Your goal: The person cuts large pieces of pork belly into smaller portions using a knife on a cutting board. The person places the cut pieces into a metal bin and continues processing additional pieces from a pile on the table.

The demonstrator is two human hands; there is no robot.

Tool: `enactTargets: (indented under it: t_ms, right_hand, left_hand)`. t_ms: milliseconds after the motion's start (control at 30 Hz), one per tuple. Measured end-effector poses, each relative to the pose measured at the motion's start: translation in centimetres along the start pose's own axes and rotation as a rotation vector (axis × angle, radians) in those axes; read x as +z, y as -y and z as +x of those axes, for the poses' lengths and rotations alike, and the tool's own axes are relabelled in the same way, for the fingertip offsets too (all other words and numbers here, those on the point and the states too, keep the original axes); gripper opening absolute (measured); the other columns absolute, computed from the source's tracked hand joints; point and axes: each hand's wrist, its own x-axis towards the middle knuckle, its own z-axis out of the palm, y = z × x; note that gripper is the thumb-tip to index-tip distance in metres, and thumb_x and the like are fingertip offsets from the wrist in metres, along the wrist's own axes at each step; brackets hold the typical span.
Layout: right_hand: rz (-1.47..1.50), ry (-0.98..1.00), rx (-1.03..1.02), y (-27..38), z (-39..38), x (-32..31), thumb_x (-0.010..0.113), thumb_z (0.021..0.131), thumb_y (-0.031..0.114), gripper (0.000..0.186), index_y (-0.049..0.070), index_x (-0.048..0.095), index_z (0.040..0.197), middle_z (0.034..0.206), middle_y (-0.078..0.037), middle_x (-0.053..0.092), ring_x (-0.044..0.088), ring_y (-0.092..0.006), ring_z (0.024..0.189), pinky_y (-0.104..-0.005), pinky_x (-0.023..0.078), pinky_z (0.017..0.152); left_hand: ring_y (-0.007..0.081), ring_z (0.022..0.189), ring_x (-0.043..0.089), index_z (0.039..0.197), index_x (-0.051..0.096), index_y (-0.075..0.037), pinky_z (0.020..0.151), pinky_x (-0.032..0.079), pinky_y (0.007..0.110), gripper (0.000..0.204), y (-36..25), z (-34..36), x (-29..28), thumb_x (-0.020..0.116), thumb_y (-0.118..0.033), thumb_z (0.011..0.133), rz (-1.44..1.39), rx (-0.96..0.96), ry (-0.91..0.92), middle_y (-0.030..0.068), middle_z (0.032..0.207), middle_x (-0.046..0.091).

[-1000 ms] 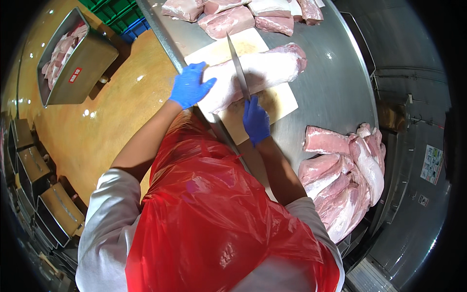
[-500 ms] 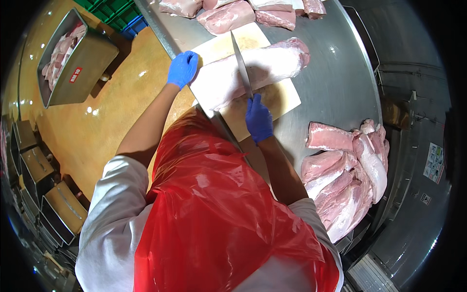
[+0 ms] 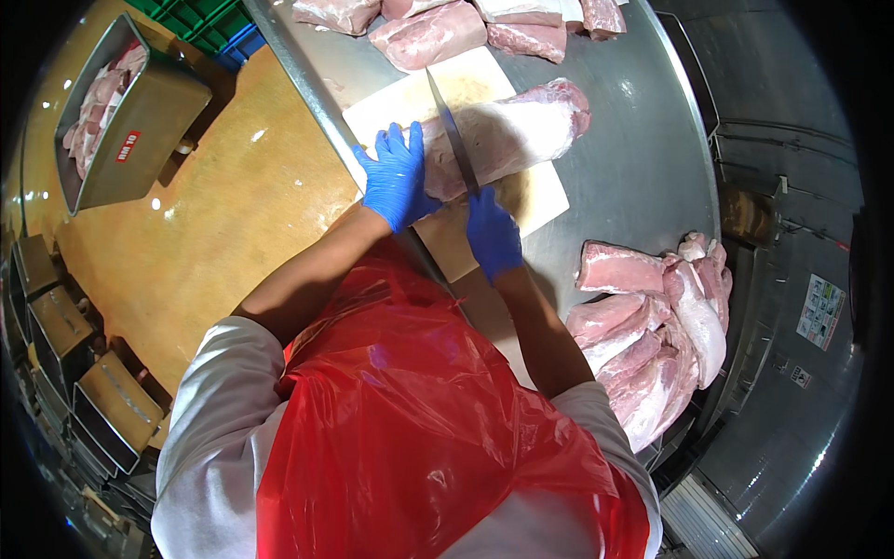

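Observation:
A long pale pork loin (image 3: 526, 129) lies across a white cutting board (image 3: 551, 197) at the table's left edge. Blue-gloved, my left hand (image 3: 395, 183) rests against the loin's left end with its fingers spread. My right hand (image 3: 494, 235), also gloved in blue, is closed round the handle of a knife (image 3: 453, 132). The long blade lies across the loin, just right of my left hand, its tip pointing away from me over the board. My fingers hide the knife handle and part of the loin's left end.
Cut pork pieces (image 3: 430, 35) sit at the table's far side, and a heap of pork loins (image 3: 643, 349) lies on the right of the metal table (image 3: 643, 140). Left, on the yellowish floor, stand a metal bin of meat (image 3: 149, 130), green crates (image 3: 200, 28) and several boxes (image 3: 116, 401).
My left hand has moved right from the board's edge onto the loin's end, its fingers spreading. The loin's left end now reaches less far past the table edge. The knife stays across the meat.

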Motion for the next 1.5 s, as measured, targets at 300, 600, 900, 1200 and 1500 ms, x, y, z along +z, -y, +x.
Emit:
enactTargets:
  t_ms: [300,600,900,1200,1500]
  right_hand:
    - [0.269,0.091,-0.074,-3.9,-3.8,0.6,0.053,0.096,0.011,0.019,0.003,0.05,0.113,0.097,-0.028,0.066,0.067,-0.0447,0.087,-0.0515,0.054,0.073]
    - [0.022,0.197,0.041,-0.4,0.9,-0.2,0.042,0.099,0.01,0.018,0.001,0.044,0.114,0.086,-0.031,0.065,0.064,-0.0508,0.08,-0.0591,0.05,0.069]
    - [-0.118,0.293,0.225,-6.6,-13.0,-2.0,0.051,0.1,0.017,0.022,0.005,0.05,0.118,0.086,-0.027,0.067,0.066,-0.0477,0.079,-0.0577,0.051,0.067]
    - [0.138,-0.031,0.381,-3.7,-14.6,0.9,0.05,0.103,0.027,0.021,0.006,0.051,0.102,0.07,-0.029,0.062,0.062,-0.0523,0.068,-0.0605,0.047,0.053]
    - [0.082,-0.383,0.291,-6.1,-11.4,1.1,0.059,0.1,0.021,0.019,0.003,0.056,0.107,0.067,-0.023,0.061,0.061,-0.0448,0.06,-0.0527,0.046,0.053]
  left_hand:
    - [0.0363,0.126,0.045,0.151,0.033,-0.003,0.102,0.032,0.071,0.12,-0.5,0.6,0.0,0.087,-0.055,0.058,0.146,0.007,0.087,0.0219,0.138,0.043]
    - [0.0367,0.127,0.045,0.152,0.035,-0.008,0.099,0.036,0.071,0.116,1.4,1.9,0.7,0.086,-0.049,0.057,0.102,0.099,-0.011,0.0214,0.137,0.046]
    - [0.0416,0.112,0.063,0.149,0.036,-0.002,0.094,0.052,0.052,0.116,7.2,9.3,-4.6,0.087,-0.053,0.058,-0.361,-0.074,0.267,0.026,0.125,0.061]
    - [0.0132,0.09,0.066,0.133,0.057,-0.006,0.073,0.057,0.03,0.032,17.7,14.4,1.0,0.051,-0.012,0.103,-2.218,-0.088,0.21,0.0028,0.106,0.067]
    - [0.0275,0.102,0.069,0.129,0.06,0.001,0.091,0.054,0.039,0.063,18.5,30.6,-15.2,0.071,-0.043,0.085,-0.422,-0.082,-0.241,0.0191,0.118,0.069]
